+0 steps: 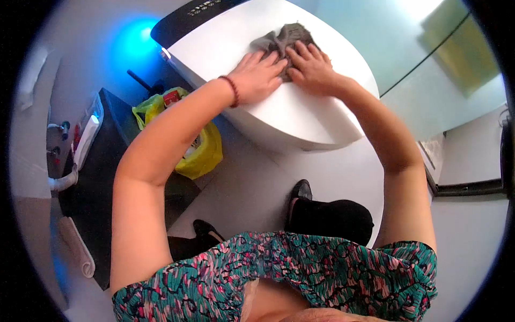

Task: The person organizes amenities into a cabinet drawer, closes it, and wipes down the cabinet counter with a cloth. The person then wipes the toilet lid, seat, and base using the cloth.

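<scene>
A crumpled grey-brown cloth (289,43) lies on the smooth white top of an appliance (214,48) with a curved outline. My left hand (258,76), a dark red beaded bracelet (232,91) at its wrist, rests palm down with its fingers stretched over the cloth's left side. Beside it, my right hand (311,68) presses on the cloth's right part, fingers spread. The two hands nearly meet over the cloth. Both look open and flat rather than wrapped round it. Part of the cloth is hidden under the fingers.
A black control panel (196,16) edges the appliance's far left. Left of it, a yellow plastic bag (206,153) stands by a dark cabinet (99,188) with a pipe (64,182). A glass panel (424,80) rises at the right. My shoe (301,189) is on the floor.
</scene>
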A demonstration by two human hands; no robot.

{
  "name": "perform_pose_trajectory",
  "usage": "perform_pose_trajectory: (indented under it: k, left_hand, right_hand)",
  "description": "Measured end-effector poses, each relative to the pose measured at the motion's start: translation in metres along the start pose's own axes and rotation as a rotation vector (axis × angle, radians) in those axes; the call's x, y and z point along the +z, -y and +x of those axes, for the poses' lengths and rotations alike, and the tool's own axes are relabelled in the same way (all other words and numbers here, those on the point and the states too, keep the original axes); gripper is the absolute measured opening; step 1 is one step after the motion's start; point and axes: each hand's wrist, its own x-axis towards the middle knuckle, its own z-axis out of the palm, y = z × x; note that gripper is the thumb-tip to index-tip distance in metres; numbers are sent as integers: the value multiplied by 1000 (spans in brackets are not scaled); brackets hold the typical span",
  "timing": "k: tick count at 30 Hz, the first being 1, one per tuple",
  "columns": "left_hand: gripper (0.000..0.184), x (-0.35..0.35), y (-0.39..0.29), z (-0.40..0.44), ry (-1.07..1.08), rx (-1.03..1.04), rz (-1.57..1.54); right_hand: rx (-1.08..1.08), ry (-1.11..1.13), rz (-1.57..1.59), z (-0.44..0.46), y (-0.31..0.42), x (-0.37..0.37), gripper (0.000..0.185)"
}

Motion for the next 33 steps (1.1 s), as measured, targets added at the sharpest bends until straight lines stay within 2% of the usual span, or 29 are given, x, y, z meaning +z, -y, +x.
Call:
perform_pose_trajectory:
  k: [4, 9, 10, 12, 14, 15, 16, 17, 18, 20, 23, 24, 25, 26, 29, 30, 32, 33]
  left_hand:
    - [53, -9, -39, -36, 59, 78, -49]
    - [52, -12, -94, -30, 108, 172, -78]
    - [52, -13, -107, -23, 111, 162, -106]
    - [49, -8, -131, -7, 45, 93, -116]
    - [49, -3, -149, 15, 57, -20, -156]
    - [49, 6, -158, 25, -45, -86, -133]
    - [56, 3, -165, 36, 36, -148, -166]
    - [62, 4, -172, 43, 10, -172, -168]
    - [67, 6, -176, 51, -20, -196, -170]
    - [77, -9, -182, 60, 72, -209, -254]
    - [80, 0, -170, 74, 122, -203, -209]
    - [79, 3, -161, 80, 168, -110, -77]
    - [78, 6, -152, 87, 213, -17, 54]
    - [75, 12, -139, 92, 178, -7, 9]
    - [63, 19, -97, 113, 186, 8, 76]
    - [60, 8, -86, 112, 154, 15, -26]
    - [59, 13, -50, 123, 136, -5, 5]
    - [58, 13, -37, 126, 92, -15, -31]
  right_hand:
    - [-134, -56, 108, -67, 13, -7, 60]
    - [-114, -107, 180, -145, 0, -10, 60]
    - [-118, -116, 179, -154, -7, -11, 60]
    - [-27, -121, 400, -169, -19, -11, 60]
    - [-27, -191, 435, -173, -29, -11, 60]
    - [25, -238, 667, -174, -33, -14, 60]
    - [79, -281, 899, -174, -37, -15, 60]
    - [159, -298, 981, -174, -43, -12, 61]
    - [169, -350, 1200, -172, -50, -8, 61]
    - [207, -430, 1142, -165, -52, -12, 55]
    - [156, -317, 946, -140, -49, -10, 50]
    - [152, -300, 944, -132, -47, -8, 50]
    - [199, -332, 771, -122, -46, -5, 49]
    - [242, -374, 598, -105, -45, -2, 49]
    - [278, -420, 640, -66, -53, 9, 51]
    - [299, -445, 657, -54, -57, 9, 52]
    - [291, -430, 576, -15, -58, 16, 50]
    - [294, -418, 437, 1, -55, 14, 49]
